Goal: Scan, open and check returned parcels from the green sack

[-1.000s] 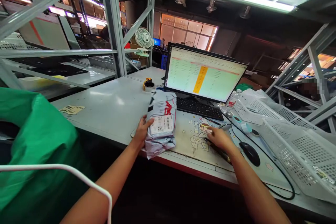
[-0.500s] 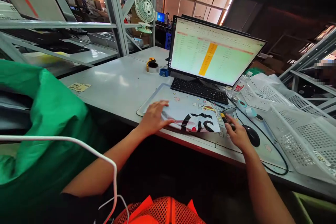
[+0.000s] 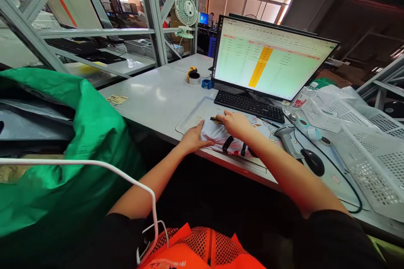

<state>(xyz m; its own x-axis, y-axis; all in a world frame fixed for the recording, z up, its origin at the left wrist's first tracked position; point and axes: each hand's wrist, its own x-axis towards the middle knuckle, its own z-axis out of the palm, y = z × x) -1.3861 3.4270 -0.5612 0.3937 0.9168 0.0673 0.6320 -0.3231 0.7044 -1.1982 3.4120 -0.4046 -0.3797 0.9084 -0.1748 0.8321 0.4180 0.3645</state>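
Observation:
A white plastic bag [image 3: 217, 136] with black print and a bit of red lies near the desk's front edge, on a patterned desk mat [image 3: 186, 124]. Around the bag's left end is my left hand [image 3: 192, 138], thumb along the near side and fingers on the far side. My right hand [image 3: 235, 124] is closed on a yellow-and-black box cutter [image 3: 216, 120], held over the bag's upper left part. Its blade is too small to make out. My right forearm covers the bag's right end.
Behind the bag stand a keyboard [image 3: 249, 105] and monitor [image 3: 271, 61]. To the right lie a barcode scanner [image 3: 288, 141], a mouse [image 3: 312, 162] and white perforated baskets [image 3: 362, 155]. Tape rolls [image 3: 194, 77] sit farther back. A green sack [image 3: 94, 134] is at left.
My right hand has moved left with the box cutter, from beside the mouse to over the bag. The bag looks more bunched, and the scanner now shows. The view has shifted slightly.

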